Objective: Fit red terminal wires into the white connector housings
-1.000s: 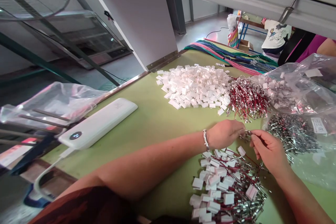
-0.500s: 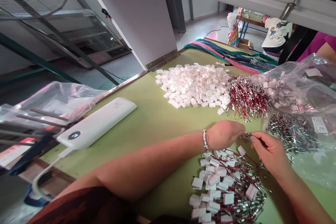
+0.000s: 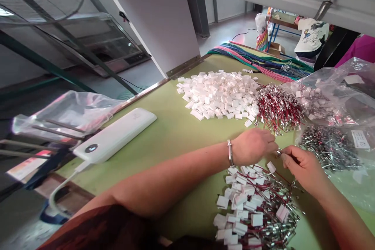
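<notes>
Both hands meet above the near pile. My left hand [image 3: 254,146], with a bracelet at the wrist, has its fingers closed and pointing right; what lies inside them is hidden. My right hand [image 3: 304,166] pinches a small shiny metal piece [image 3: 279,152] between thumb and forefinger, right at the left fingertips. Just below lies a heap of white plastic housings [image 3: 240,199] joined to short red wires with metal ends [image 3: 275,218]. Behind the hands are a mound of loose white housings [image 3: 219,93] and a bundle of red wires with metal terminals [image 3: 278,107].
Clear plastic bags of metal-ended parts [image 3: 328,146] and white pieces [image 3: 325,105] lie at the right. Long coloured wires [image 3: 258,60] run along the back. A white power bank [image 3: 117,136] with a cable rests at the left edge. A person [image 3: 313,37] sits farther off.
The view has shifted slightly. My left fingers have tipped downward, covering more of the metal bits that showed between the hands; my right hand keeps its pinch.
</notes>
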Demonstrator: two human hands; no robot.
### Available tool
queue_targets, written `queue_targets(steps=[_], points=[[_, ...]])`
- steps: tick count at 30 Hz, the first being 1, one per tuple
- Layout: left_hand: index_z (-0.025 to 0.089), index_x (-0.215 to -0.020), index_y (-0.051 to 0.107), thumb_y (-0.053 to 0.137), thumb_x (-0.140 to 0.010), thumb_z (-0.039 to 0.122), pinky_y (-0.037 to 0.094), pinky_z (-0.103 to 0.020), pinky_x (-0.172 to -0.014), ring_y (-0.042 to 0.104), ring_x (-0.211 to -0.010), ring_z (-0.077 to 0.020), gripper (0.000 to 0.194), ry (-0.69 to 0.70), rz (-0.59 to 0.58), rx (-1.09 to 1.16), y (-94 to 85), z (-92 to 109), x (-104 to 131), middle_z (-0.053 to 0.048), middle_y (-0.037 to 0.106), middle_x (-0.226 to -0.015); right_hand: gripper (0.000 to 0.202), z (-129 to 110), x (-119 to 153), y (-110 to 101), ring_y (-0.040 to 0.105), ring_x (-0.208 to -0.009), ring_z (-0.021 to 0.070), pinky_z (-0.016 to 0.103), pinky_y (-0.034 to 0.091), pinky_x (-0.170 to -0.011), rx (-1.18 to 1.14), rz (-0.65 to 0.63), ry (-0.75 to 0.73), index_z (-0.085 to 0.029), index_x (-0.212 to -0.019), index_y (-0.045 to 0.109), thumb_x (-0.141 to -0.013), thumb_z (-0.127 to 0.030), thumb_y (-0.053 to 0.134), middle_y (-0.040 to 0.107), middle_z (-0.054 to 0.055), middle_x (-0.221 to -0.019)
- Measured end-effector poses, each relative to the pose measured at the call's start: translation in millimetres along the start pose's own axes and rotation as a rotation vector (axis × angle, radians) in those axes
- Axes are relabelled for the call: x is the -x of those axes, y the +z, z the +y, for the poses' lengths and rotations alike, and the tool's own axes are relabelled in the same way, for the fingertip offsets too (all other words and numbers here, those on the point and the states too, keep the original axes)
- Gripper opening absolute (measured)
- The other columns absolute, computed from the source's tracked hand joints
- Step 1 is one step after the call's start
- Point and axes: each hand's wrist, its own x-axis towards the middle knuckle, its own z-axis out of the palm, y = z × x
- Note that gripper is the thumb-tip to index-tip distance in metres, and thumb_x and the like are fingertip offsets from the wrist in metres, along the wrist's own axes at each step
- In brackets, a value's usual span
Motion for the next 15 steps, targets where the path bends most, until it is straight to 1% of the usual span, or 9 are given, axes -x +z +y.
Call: queue_targets(steps=[2, 5, 7, 9, 10, 11, 12, 14, 15], points=[[0.019, -0.099, 0.063, 0.047, -0.092, 0.026, 0.044, -0.03, -0.075, 0.058, -0.082, -0.0164, 0.018, -0.102, 0.013, 0.09, -7.0, -11.3, -1.5, -0.004, 0.066, -0.085, 0.022, 9.9, -1.5, -5.4, 0.055, -0.054, 0.0137, 0.024, 0.042, -0.052, 0.051, 0.054, -0.028, -0.022, -0.074, 0.063, -0.084, -0.036, 0.049, 0.062, -0.002, -0.059], [0.018, -0.095, 0.066, 0.049, -0.091, 0.022, 0.045, -0.026, -0.076, 0.06, -0.081, -0.0134, 0.018, -0.189, -0.036, 0.295, -13.8, -26.8, -0.9, -0.003, 0.068, -0.087, 0.025, 21.6, -3.2, -12.2, 0.06, -0.059, 0.0153, 0.026, 0.047, -0.057, 0.081, 0.122, -0.047, -0.022, -0.083, 0.065, -0.086, -0.039, 0.047, 0.066, 0.001, -0.067], [0.016, -0.088, 0.068, 0.05, -0.089, 0.018, 0.045, -0.023, -0.072, 0.06, -0.076, -0.012, 0.018, -0.214, -0.047, 0.387, -13.8, -30.6, -0.2, -0.003, 0.069, -0.084, 0.025, 21.5, -5.8, -12.8, 0.064, -0.075, 0.0184, 0.03, 0.051, -0.067, 0.15, 0.155, -0.128, -0.022, -0.09, 0.067, -0.086, -0.039, 0.048, 0.069, 0.005, -0.085], [0.016, -0.086, 0.069, 0.051, -0.088, 0.017, 0.045, -0.023, -0.069, 0.06, -0.073, -0.0113, 0.018, -0.244, -0.016, 0.429, -11.8, -28.7, -0.2, -0.003, 0.069, -0.081, 0.029, 13.7, -10.5, -8.9, 0.063, -0.096, 0.0225, 0.037, 0.05, -0.081, 0.25, 0.192, -0.246, -0.022, -0.103, 0.065, -0.087, -0.037, 0.048, 0.066, 0.009, -0.108], [0.016, -0.085, 0.069, 0.051, -0.087, 0.016, 0.045, -0.022, -0.069, 0.06, -0.072, -0.011, 0.018, -0.258, 0.005, 0.448, -11.0, -26.7, -0.5, -0.002, 0.069, -0.08, 0.031, 7.8, -13.5, -5.6, 0.061, -0.101, 0.0237, 0.039, 0.049, -0.084, 0.298, 0.195, -0.293, -0.021, -0.11, 0.063, -0.087, -0.036, 0.046, 0.064, 0.01, -0.114], [0.016, -0.084, 0.069, 0.052, -0.086, 0.015, 0.045, -0.022, -0.068, 0.06, -0.072, -0.0105, 0.018, -0.277, 0.03, 0.471, -10.8, -24.7, -0.8, -0.002, 0.069, -0.08, 0.033, 1.2, -16.9, -1.9, 0.061, -0.101, 0.0242, 0.04, 0.049, -0.083, 0.345, 0.188, -0.316, -0.021, -0.114, 0.062, -0.089, -0.033, 0.044, 0.065, 0.011, -0.114], [0.016, -0.083, 0.069, 0.053, -0.085, 0.015, 0.044, -0.021, -0.068, 0.06, -0.071, -0.01, 0.016, -0.3, 0.056, 0.501, -11.4, -23.3, -1.0, -0.002, 0.069, -0.079, 0.034, -5.1, -20.6, 1.7, 0.063, -0.095, 0.0239, 0.039, 0.05, -0.079, 0.392, 0.175, -0.32, -0.02, -0.114, 0.062, -0.09, -0.03, 0.041, 0.067, 0.011, -0.107], [0.016, -0.082, 0.069, 0.057, -0.083, 0.018, 0.044, -0.02, -0.066, 0.059, -0.068, -0.009, 0.013, -0.364, 0.109, 0.562, -15.4, -24.1, -0.9, -0.001, 0.069, -0.077, 0.033, -14.8, -27.8, 6.8, 0.065, -0.079, 0.0221, 0.034, 0.049, -0.068, 0.47, 0.161, -0.31, -0.021, -0.107, 0.065, -0.091, -0.026, 0.037, 0.07, 0.009, -0.091], [0.016, -0.079, 0.069, 0.056, -0.084, 0.023, 0.043, -0.02, -0.063, 0.058, -0.065, -0.0087, 0.015, -0.42, 0.148, 0.569, -18.2, -26.5, -0.5, -0.001, 0.068, -0.074, 0.033, -17.1, -31.0, 7.7, 0.064, -0.074, 0.0212, 0.032, 0.048, -0.065, 0.482, 0.173, -0.302, -0.021, -0.102, 0.067, -0.091, -0.027, 0.036, 0.071, 0.009, -0.086]])
